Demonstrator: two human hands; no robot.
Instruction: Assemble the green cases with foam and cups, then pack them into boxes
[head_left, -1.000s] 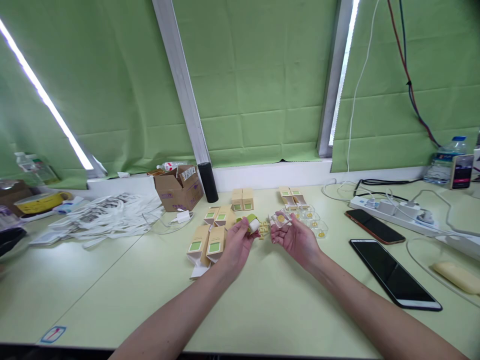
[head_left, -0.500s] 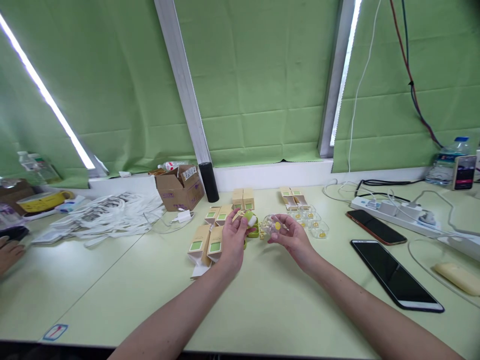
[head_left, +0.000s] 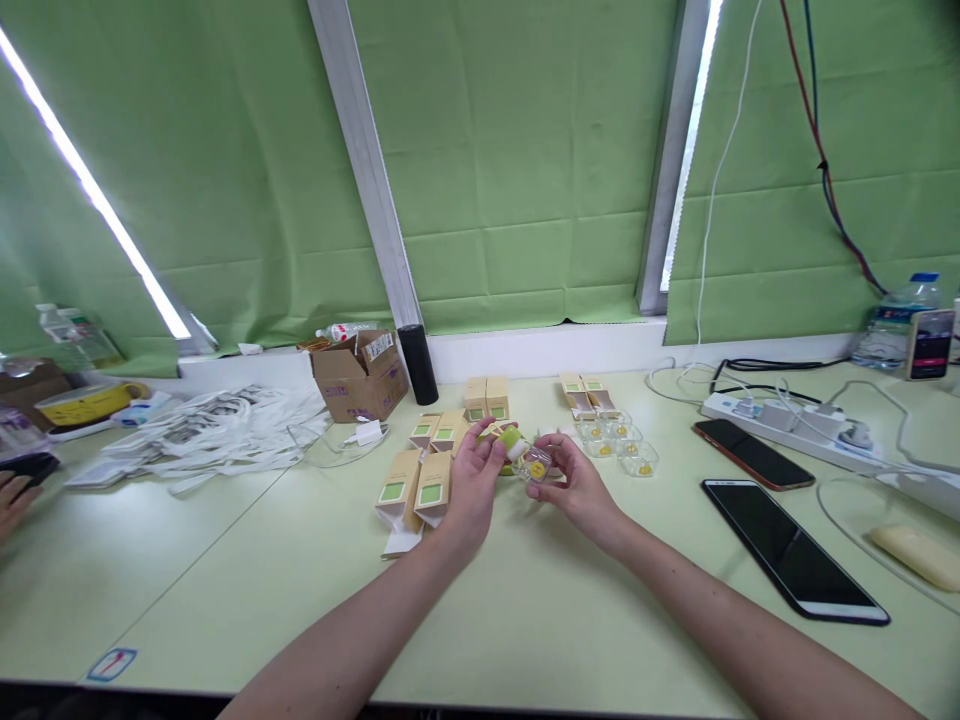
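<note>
My left hand [head_left: 474, 478] is closed on a small green-and-white cap [head_left: 513, 440], pinched between thumb and fingers. A clear container with a yellow smiley mark [head_left: 535, 466] is gripped by the fingertips of my right hand [head_left: 576, 488]. It is tilted, with one end against or very near the white part of the cap; I cannot tell whether they are joined. Just behind the hands lie green pieces, mostly hidden. Several similar clear containers [head_left: 637, 458] with yellow marks stand beyond my right hand. Small cardboard boxes with green labels [head_left: 431, 492] stand beside my left hand.
More small boxes [head_left: 487, 398] stand behind. A brown carton [head_left: 361, 378], a black cylinder [head_left: 418, 365] and white straps [head_left: 225, 430] lie to the left. On the right are two phones [head_left: 787, 545], a power strip [head_left: 795, 425] and cables. Another person's hand [head_left: 13, 500] shows at far left.
The cap and the clear container were apart and have come together. The container has tipped toward the cap, and my right hand has moved slightly left and down.
</note>
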